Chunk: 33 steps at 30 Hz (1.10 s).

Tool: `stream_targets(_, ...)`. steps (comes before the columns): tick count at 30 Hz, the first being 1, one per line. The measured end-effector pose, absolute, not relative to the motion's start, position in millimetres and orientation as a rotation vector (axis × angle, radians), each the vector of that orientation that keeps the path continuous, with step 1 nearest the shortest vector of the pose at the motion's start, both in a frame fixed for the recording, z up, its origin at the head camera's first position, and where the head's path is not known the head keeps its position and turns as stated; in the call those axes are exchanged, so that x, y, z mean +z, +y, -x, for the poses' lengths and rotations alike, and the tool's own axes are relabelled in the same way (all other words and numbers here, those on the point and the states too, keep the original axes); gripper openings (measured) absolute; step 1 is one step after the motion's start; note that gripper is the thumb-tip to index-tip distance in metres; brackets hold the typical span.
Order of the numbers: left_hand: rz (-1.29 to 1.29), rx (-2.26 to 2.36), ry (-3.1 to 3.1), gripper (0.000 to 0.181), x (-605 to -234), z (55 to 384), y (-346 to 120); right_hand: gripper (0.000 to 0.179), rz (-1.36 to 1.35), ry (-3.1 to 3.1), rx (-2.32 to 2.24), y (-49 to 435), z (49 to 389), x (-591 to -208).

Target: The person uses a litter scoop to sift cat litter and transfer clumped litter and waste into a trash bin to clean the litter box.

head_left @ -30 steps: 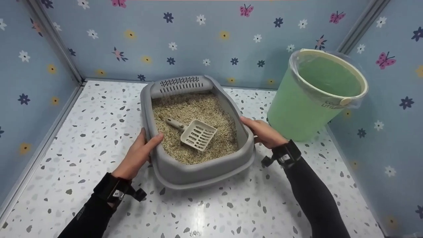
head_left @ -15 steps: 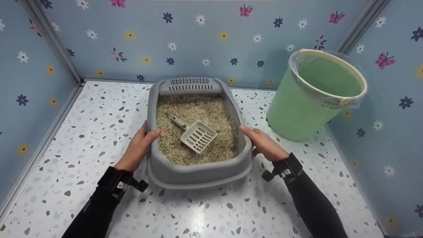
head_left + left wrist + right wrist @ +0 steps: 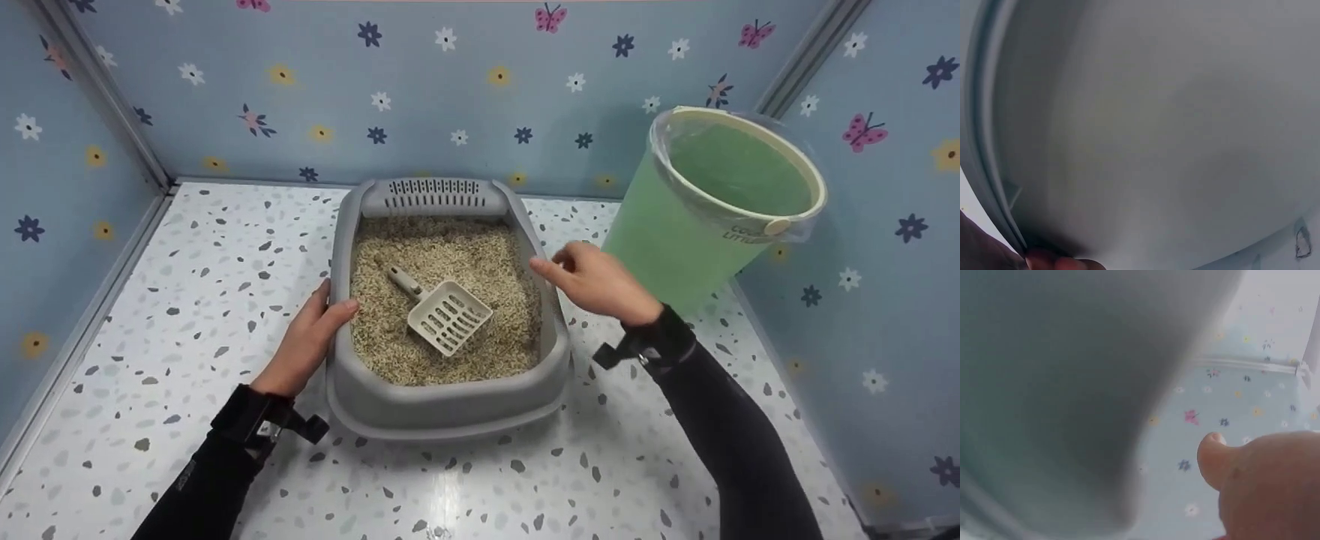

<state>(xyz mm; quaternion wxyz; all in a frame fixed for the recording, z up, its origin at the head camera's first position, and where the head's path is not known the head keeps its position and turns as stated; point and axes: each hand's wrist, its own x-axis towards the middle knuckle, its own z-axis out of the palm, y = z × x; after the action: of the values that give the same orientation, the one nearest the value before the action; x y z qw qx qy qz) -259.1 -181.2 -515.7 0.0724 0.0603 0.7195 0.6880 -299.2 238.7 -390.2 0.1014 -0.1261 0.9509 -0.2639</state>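
Observation:
A grey litter box (image 3: 450, 409) stands on the speckled surface, with tan pelleted litter (image 3: 450, 247) inside it. On the litter lies a beige slotted litter scoop (image 3: 450, 316), its handle pointing to the back left. My left hand (image 3: 306, 341) grips the box's left rim, thumb over the top; in the left wrist view its fingertips (image 3: 1067, 263) show at the underside of the rim. Raised over the right rim, my right hand (image 3: 596, 281) holds nothing, its fingers loosely bent. The right wrist view has its thumb (image 3: 1216, 458) apart from the blurred box wall (image 3: 1061, 382).
A pale green bin (image 3: 667, 240) with a clear liner stands close behind and right of my right hand. Blue flower-patterned walls (image 3: 442, 90) enclose the back and both sides of the white speckled surface (image 3: 187, 300).
The litter box has turned from a slant to nearly straight, its back end swinging right. My right hand has let go of the right rim and risen. My left hand keeps its grip.

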Motion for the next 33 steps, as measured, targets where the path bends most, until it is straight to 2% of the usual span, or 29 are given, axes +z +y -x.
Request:
stream_targets(4,-0.175,2.053,2.181,0.093,-516.2,257.9,-182.5,0.052,0.656,2.729,-0.642,192.7,325.5,-358.9)
stream_targets(7,-0.172,2.043,2.190,0.094,-518.4,257.5,-182.8,0.042,0.920,2.648,-0.403,155.0,343.6,-353.3)
stream_targets(12,-0.197,2.077,2.179,0.092,-518.9,257.9,-182.4,0.031,1.290,2.569,0.074,101.5,366.4,-376.6)
stream_targets(18,-0.228,2.109,2.138,0.087,-517.1,257.6,-182.7,0.036,1.636,2.478,0.557,63.6,372.3,-415.7)
stream_targets(20,-0.245,2.119,2.123,0.084,-517.4,258.0,-181.4,0.025,1.729,2.468,0.663,57.9,372.0,-425.5)
stream_targets(22,-0.272,2.133,2.115,0.080,-517.9,258.9,-180.5,0.020,1.781,2.468,0.746,54.0,372.3,-433.3)
stream_targets(24,-0.276,2.128,2.122,0.080,-517.9,259.0,-179.9,0.022,1.790,2.459,0.833,51.7,373.4,-439.6)
stream_targets(33,-0.221,2.035,2.225,0.091,-517.2,256.8,-183.6,0.027,1.627,2.427,1.070,56.6,387.6,-455.7)
